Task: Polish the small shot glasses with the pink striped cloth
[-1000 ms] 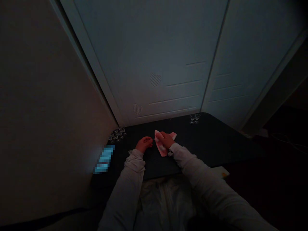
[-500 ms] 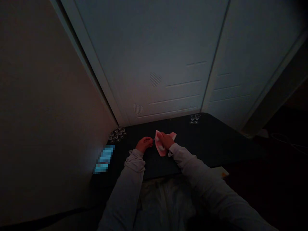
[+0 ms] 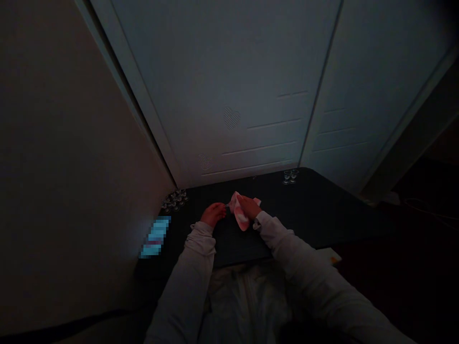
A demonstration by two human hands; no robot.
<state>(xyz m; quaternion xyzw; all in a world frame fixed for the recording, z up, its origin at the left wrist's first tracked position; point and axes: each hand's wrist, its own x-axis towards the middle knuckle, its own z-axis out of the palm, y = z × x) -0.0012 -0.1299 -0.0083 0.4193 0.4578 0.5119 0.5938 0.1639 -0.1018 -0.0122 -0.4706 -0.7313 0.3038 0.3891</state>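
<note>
Over the middle of the dark table [image 3: 308, 220], my left hand [image 3: 214, 214] is closed on the base end of a small stemmed glass [image 3: 227, 205]. The glass's other end is covered by a pink cloth [image 3: 242, 220]. My right hand [image 3: 250, 207] is closed around that cloth, pressing it about the glass, and part of the cloth hangs below the fingers. How much of the glass lies inside the cloth is hidden.
Several small stemmed glasses [image 3: 174, 199] cluster at the table's back left corner. Two more glasses [image 3: 290, 176] stand at the back right. A lit, pixelated screen [image 3: 155, 237] lies at the left edge. White panels [image 3: 229, 71] rise behind the table.
My right hand and the cloth have turned slightly around the glass, and the cloth's folds have shifted. My left hand has moved a little to the left.
</note>
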